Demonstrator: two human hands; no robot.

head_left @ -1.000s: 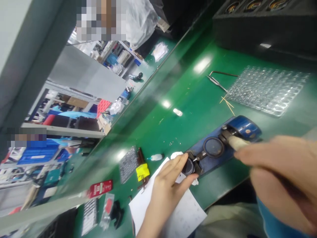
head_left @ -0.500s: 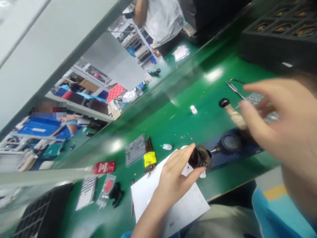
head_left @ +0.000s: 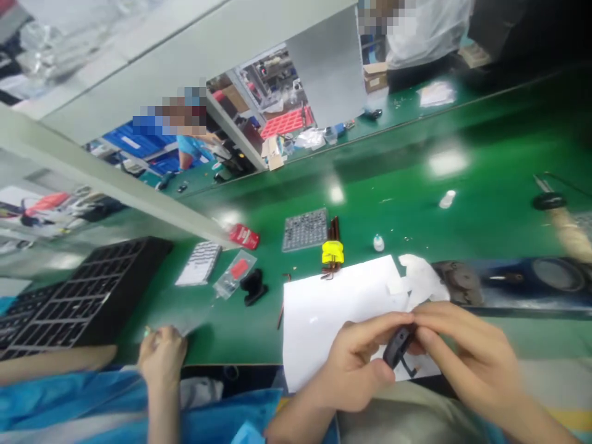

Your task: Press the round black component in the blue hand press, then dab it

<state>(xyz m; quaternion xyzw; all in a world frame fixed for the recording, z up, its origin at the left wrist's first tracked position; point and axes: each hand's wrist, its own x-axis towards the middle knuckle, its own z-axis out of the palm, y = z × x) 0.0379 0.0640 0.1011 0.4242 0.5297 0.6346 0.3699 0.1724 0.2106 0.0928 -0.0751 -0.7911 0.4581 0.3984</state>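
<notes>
Black and small, the part (head_left: 398,346) sits pinched between your two hands above the near edge of the white paper sheet (head_left: 333,308) on the green tabletop (head_left: 416,203). Your left hand (head_left: 358,364) grips it with fingers closed; your right hand (head_left: 462,351) closes its fingers on the other side.

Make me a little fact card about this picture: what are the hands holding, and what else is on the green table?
left hand: grips a small black part
right hand: fingers pinch the same part
under the hands: white paper
table: green, shiny
nearby: yellow clip, small white bottle, black tray
another person's hand: at the table edge, on the left
</notes>
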